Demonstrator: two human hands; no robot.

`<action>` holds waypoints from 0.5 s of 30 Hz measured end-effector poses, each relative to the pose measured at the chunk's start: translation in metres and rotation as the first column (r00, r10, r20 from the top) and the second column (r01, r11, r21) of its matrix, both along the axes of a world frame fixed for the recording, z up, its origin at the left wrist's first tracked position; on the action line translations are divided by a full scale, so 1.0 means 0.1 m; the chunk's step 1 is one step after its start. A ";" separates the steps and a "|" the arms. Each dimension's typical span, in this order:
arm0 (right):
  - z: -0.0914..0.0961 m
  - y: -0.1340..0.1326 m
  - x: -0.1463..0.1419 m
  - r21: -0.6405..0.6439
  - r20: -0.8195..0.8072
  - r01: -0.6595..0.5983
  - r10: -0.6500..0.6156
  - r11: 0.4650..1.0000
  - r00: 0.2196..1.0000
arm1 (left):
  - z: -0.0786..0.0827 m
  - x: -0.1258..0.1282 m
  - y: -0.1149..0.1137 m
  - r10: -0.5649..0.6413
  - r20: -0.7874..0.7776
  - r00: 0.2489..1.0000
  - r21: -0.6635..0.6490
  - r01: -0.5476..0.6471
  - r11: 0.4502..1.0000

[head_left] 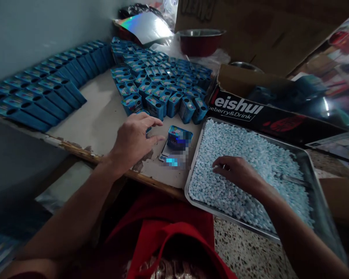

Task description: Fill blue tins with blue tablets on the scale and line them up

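Observation:
My left hand (136,135) hovers over the table with thumb and forefinger apart, holding nothing that I can see. Just to its right stands a small blue container (177,133), by a flat, phone-like object (164,152) that is partly pixelated. Another blue container is partly hidden behind my left fingers. Over on the right, my right hand (234,170) rests at the surface of small pale-blue candies (250,155) in a metal tray (189,195). Its fingers are curled together, and whatever they hold is too small to make out. A metal scoop handle (293,179) sticks out of the candies.
Many blue containers (159,91) with dark round openings crowd the table's back. More stand in rows (55,91) along the left wall. A black printed carton (256,112) borders the tray, and a red bowl (202,42) sits behind. The table's worn wooden edge (151,180) runs in front.

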State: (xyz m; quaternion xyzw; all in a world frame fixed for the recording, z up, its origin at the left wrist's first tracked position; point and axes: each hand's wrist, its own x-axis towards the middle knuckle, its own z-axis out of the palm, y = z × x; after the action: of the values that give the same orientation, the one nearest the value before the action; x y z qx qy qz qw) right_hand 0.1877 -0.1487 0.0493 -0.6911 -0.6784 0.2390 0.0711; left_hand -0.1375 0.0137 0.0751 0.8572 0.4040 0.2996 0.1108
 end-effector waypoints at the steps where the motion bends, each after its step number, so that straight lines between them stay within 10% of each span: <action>1: -0.01 0.00 -0.01 -0.005 0.021 0.002 -0.002 1.000 1.000 | -0.03 0.06 0.04 -0.025 -0.037 0.999 -0.002 0.025 1.000; 9: -0.23 0.14 0.14 0.086 0.249 -0.066 0.042 0.994 0.967 | -0.26 0.66 0.20 -0.499 -0.261 0.827 -0.085 0.495 0.865; 15: -0.34 0.45 0.30 0.292 -0.031 0.066 -0.060 0.954 0.998 | 0.36 -0.07 0.94 -0.187 -0.024 0.982 0.207 0.188 0.960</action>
State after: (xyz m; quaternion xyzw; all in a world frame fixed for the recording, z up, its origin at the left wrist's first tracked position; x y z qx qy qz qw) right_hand 0.2174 -0.1033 0.0153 -0.6916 -0.6832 0.1410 0.1874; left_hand -0.1445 0.1075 0.1108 0.8990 0.2878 0.3267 0.0474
